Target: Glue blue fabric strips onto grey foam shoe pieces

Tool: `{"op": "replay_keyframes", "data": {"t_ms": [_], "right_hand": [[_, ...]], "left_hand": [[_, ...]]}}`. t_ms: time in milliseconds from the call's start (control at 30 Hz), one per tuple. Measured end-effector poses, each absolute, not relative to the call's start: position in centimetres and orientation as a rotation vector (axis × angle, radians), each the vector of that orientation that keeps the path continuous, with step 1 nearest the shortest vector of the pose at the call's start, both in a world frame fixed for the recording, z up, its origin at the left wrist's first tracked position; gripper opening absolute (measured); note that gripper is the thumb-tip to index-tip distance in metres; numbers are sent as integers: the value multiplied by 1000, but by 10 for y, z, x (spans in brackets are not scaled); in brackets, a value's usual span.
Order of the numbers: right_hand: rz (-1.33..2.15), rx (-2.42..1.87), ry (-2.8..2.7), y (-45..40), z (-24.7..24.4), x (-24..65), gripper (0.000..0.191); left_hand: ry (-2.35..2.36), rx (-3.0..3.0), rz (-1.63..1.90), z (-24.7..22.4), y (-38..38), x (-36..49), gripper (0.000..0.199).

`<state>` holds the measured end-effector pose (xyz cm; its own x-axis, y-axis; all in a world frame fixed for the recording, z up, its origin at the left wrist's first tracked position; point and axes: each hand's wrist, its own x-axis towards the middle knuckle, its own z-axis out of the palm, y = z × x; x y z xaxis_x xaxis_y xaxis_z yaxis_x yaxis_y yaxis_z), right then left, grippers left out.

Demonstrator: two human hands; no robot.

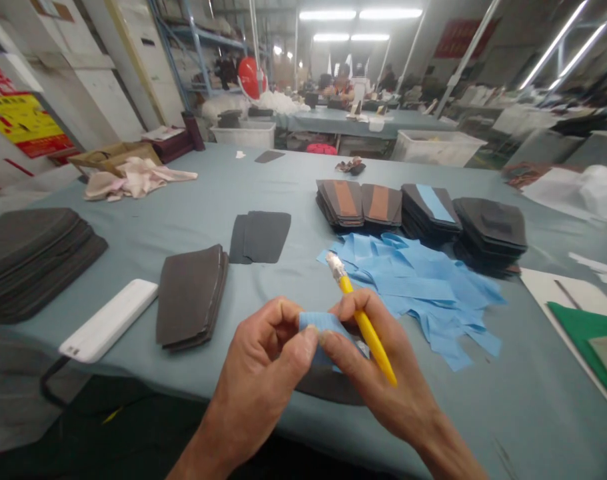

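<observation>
Head view: the left hand (pixel 258 363) and the right hand (pixel 378 360) meet just above the table's near edge, their thumbs and fingers closed on a short blue strip (pixel 323 327) pinched between them. The right hand also grips a yellow utility knife (pixel 368 330) against its fingers, blade end pointing up and away. Just beyond lies a loose heap of blue strips (pixel 408 287). Farther on sit four stacks of dark panels (pixel 428 213): two topped with brown bands, one with a blue band, one with a dark patch. More dark panels (pixel 190 297), without bands, lie to the left, near a white block (pixel 108 320) on the grey-blue table (pixel 283 177).
</observation>
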<state>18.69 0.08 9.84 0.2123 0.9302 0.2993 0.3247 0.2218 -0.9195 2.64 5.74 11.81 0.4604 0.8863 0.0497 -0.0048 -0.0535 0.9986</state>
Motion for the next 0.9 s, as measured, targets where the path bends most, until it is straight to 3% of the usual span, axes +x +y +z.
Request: {"op": "replay_keyframes", "data": {"t_ms": [400, 533, 667, 900], "right_hand": [[716, -1387, -1682, 5, 80, 171, 13], [783, -1419, -1688, 6, 66, 167, 12], [776, -1521, -1653, 13, 56, 164, 13], [741, -1603, -1683, 25, 54, 149, 14]], "left_hand": [[1124, 1496, 1019, 73, 36, -7, 21], [1216, 1803, 1162, 48, 21, -22, 7], [1159, 2172, 1201, 30, 9, -39, 19], [1196, 2255, 1026, 23, 0, -48, 18]]}}
